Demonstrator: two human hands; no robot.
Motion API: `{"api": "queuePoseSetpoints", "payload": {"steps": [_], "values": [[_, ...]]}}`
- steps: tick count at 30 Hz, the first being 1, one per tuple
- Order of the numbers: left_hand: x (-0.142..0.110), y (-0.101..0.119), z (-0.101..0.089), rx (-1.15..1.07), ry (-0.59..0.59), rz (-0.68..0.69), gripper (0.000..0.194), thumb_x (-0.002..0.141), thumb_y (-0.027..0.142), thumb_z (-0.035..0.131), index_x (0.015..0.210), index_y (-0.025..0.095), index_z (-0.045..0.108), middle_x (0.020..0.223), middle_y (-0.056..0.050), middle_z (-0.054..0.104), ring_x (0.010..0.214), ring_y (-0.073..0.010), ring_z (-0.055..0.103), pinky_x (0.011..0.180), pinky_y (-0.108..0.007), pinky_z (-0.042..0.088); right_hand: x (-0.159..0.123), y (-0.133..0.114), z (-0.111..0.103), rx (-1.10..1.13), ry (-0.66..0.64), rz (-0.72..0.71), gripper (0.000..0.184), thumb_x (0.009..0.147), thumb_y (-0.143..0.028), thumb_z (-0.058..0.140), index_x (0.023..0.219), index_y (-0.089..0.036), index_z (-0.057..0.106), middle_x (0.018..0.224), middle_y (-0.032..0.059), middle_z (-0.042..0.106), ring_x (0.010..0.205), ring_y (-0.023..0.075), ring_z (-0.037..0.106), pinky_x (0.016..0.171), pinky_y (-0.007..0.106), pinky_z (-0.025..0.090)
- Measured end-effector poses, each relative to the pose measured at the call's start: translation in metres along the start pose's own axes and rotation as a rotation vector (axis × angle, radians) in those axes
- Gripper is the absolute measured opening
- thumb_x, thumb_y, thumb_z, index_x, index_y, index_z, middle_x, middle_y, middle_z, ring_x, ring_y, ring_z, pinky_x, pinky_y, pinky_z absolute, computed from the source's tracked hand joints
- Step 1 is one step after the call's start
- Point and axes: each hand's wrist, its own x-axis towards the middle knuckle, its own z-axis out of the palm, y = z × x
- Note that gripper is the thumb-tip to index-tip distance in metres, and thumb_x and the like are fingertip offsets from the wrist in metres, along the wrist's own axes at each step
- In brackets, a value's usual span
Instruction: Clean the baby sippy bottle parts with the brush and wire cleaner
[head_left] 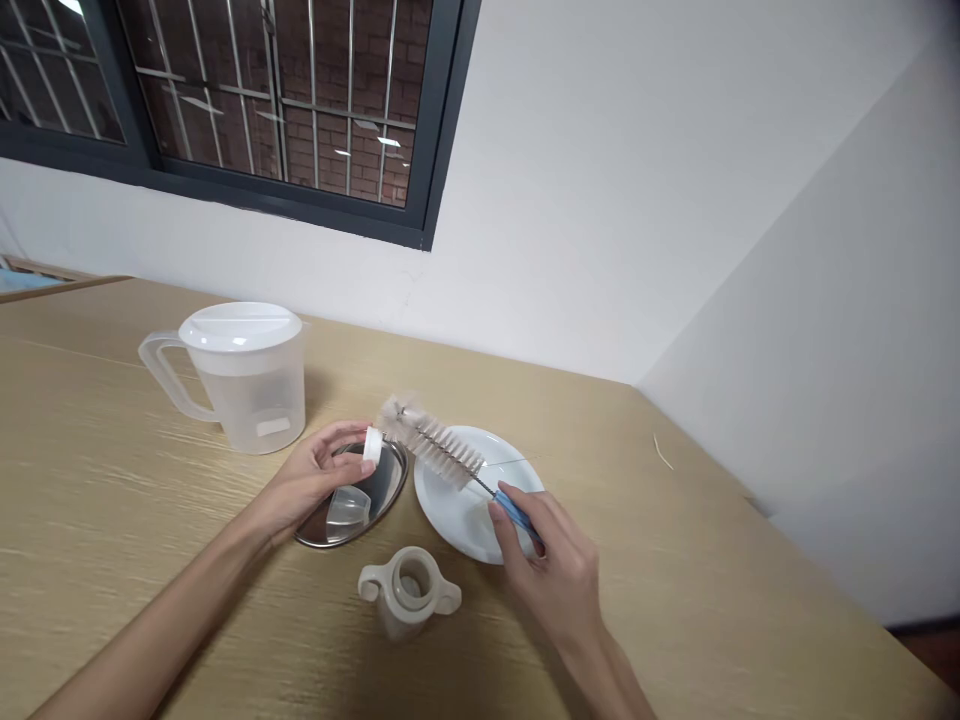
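My right hand (551, 555) grips the blue handle of a bottle brush (442, 447), its white bristles pointing up and left. Between the fingers and thumb of my left hand (319, 470) is a small white ring-shaped cap (372, 447). The brush's tip is at the cap; whether they touch I cannot tell. Below my left hand, a small clear plastic cup or cover (349, 508) rests on an oval metal tray (390, 487). Under the brush lies a white plate (459, 520). A two-handled baby bottle (409, 590) stands uncapped in front, its round mouth facing up.
A clear plastic pitcher (255, 385) with a white lid stands at the back left of the wooden table (187, 500). A thin pale strip (663, 452) lies on the right. The wall (555, 200) and a barred window (277, 100) are behind the table.
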Motion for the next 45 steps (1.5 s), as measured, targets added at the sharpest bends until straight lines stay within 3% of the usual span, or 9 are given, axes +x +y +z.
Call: {"api": "queuePoseSetpoints", "payload": {"steps": [8,19,27,32,38,45], "values": [[0.002,0.000,0.001,0.039,0.063,0.034,0.063,0.066,0.024,0.090,0.122,0.023,0.063,0.123,-0.006,0.067,0.091,-0.0126,0.066,0.081,-0.026,0.054,0.001,0.000,0.000,0.021,-0.038,-0.030,0.022,0.092,-0.016,0.065,0.114,-0.019,0.066,0.090,0.0044,0.067,0.072,0.0126,0.064,0.061,0.024,0.050],[0.005,0.001,0.002,0.027,0.194,0.107,0.073,0.061,0.031,0.092,0.124,0.018,0.057,0.117,-0.011,0.070,0.101,-0.0214,0.067,0.090,-0.037,0.053,-0.004,0.006,0.001,-0.052,-0.055,-0.019,0.020,0.093,-0.020,0.065,0.112,-0.020,0.068,0.087,0.0030,0.069,0.068,0.0118,0.064,0.059,0.023,0.049],[0.007,-0.008,0.001,0.380,0.235,0.264,0.071,0.064,0.034,0.089,0.125,0.019,0.057,0.114,-0.010,0.070,0.112,-0.0268,0.065,0.105,-0.048,0.048,0.000,0.003,0.000,-0.040,-0.011,-0.028,0.019,0.092,-0.019,0.065,0.111,-0.020,0.069,0.088,0.0044,0.069,0.067,0.0129,0.064,0.056,0.024,0.049],[0.006,-0.011,0.003,0.405,0.314,0.340,0.072,0.062,0.036,0.091,0.124,0.021,0.056,0.111,-0.010,0.072,0.113,-0.0277,0.067,0.103,-0.047,0.052,-0.001,0.004,0.001,-0.128,-0.045,-0.133,0.023,0.093,-0.018,0.066,0.116,-0.018,0.069,0.089,0.0045,0.070,0.064,0.0104,0.064,0.055,0.022,0.046],[0.004,-0.010,0.004,0.408,0.352,0.294,0.074,0.058,0.037,0.093,0.121,0.022,0.056,0.104,-0.010,0.076,0.114,-0.0305,0.069,0.103,-0.051,0.052,-0.001,0.004,0.000,-0.215,0.026,-0.131,0.027,0.092,-0.016,0.067,0.119,-0.019,0.068,0.090,0.0044,0.070,0.070,0.0119,0.066,0.063,0.023,0.048],[0.002,-0.005,0.008,0.326,0.334,0.214,0.077,0.056,0.038,0.094,0.120,0.022,0.054,0.102,-0.011,0.079,0.104,-0.0316,0.074,0.100,-0.052,0.053,-0.002,0.004,0.002,-0.264,-0.022,-0.164,0.027,0.094,-0.017,0.064,0.121,-0.019,0.068,0.089,0.0041,0.071,0.069,0.0123,0.065,0.064,0.025,0.048]]}}
